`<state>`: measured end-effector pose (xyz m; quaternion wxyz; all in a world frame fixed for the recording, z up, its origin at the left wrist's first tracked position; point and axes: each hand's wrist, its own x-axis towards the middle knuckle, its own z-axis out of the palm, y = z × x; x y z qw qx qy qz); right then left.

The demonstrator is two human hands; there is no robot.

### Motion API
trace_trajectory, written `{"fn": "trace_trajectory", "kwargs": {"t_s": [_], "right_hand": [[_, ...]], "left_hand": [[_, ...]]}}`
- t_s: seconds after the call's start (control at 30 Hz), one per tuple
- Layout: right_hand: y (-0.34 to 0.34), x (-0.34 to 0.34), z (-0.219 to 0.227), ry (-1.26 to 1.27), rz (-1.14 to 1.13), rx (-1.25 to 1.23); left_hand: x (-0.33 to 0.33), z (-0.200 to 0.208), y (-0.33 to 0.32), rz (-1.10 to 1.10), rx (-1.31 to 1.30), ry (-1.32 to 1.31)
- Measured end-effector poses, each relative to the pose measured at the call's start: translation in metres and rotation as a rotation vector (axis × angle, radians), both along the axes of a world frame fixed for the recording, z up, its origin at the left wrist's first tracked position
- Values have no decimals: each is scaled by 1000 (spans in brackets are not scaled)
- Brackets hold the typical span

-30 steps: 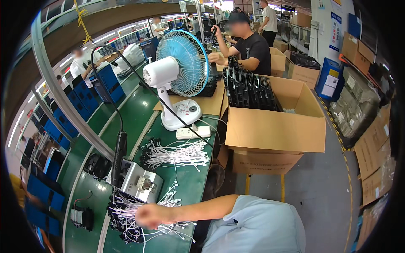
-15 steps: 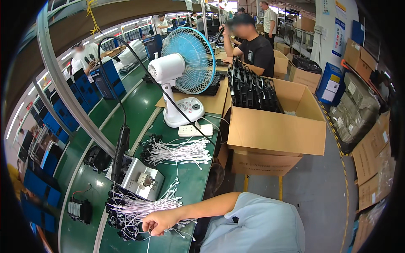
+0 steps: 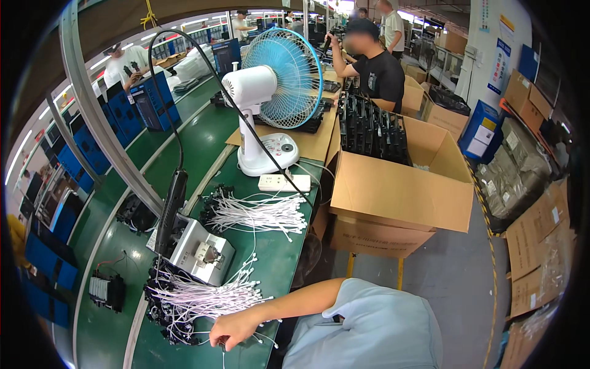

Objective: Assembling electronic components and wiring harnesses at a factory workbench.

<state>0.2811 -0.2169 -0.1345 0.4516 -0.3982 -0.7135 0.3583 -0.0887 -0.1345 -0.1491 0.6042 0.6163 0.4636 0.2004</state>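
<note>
My right hand [image 3: 235, 328] reaches in over the green bench at the bottom of the view, its fingers closed in a pinch. Between the fingertips is a small dark piece [image 3: 222, 347], with a thin white cable running down from it out of the picture. Just beyond the hand lies a bundle of white cables [image 3: 215, 298] with black ends, spread out in a loose heap. A second bundle of white cables [image 3: 264, 212] rests farther up the bench. My left hand does not show.
A silver box-shaped machine [image 3: 201, 251] stands behind the near cables, with a black hand tool [image 3: 171, 212] hanging beside it. Farther back are a power strip [image 3: 284, 182] and a fan [image 3: 261, 104]. An open carton [image 3: 399, 184] holds black frames; a co-worker [image 3: 375, 74] stands beyond.
The view has shifted slightly. My right hand has turned a little and sits lower beside the cable heap, still pinching the small dark piece. The co-worker's arm stays raised.
</note>
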Motion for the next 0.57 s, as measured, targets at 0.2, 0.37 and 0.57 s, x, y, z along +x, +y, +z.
{"fn": "trace_trajectory", "kwargs": {"t_s": [0.2,0.37,0.57], "right_hand": [[8,6,-4,-107,36,133],[8,5,0,-111,129,20],[14,-21,-10,-237,78,63]], "left_hand": [[14,45,-23,-119,-191,146],[9,26,-6,-17,135,48],[55,39,-6,30,435,-32]]}}
